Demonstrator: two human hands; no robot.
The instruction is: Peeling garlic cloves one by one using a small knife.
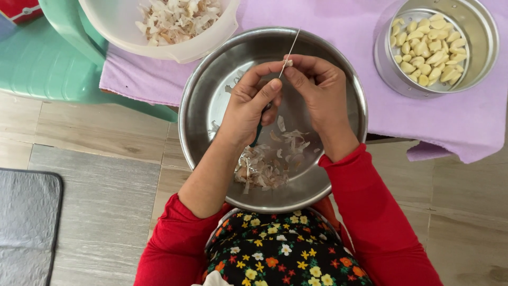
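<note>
We see both hands working over a large steel bowl (338, 79) that rests on the person's lap, its far rim overlapping the edge of the table (476, 127). The left hand (248, 108) is closed around a green-handled knife (259, 135); only a short part of the handle shows below the palm, and the fingers hide the blade. The right hand (317, 87) pinches a small garlic clove (287, 62) between thumb and fingertips, with a thin pale stalk (292, 45) rising from it toward the bowl's far rim. Both hands meet at the clove, above the bowl's centre.

Loose papery garlic skins (267, 167) lie on the near side of the bowl floor, partly covered by the left forearm.

On the table, a lilac cloth (344, 21) carries two more vessels. A white plastic bowl (211, 45) at upper left holds more skins and touches the steel bowl's rim. A round steel container (476, 53) at upper right holds peeled garlic cloves (428, 42) and stands well apart from the hands.

A green plastic chair (47, 58) stands at the left, and a grey mat (26, 222) lies on the tiled floor (100, 196).
</note>
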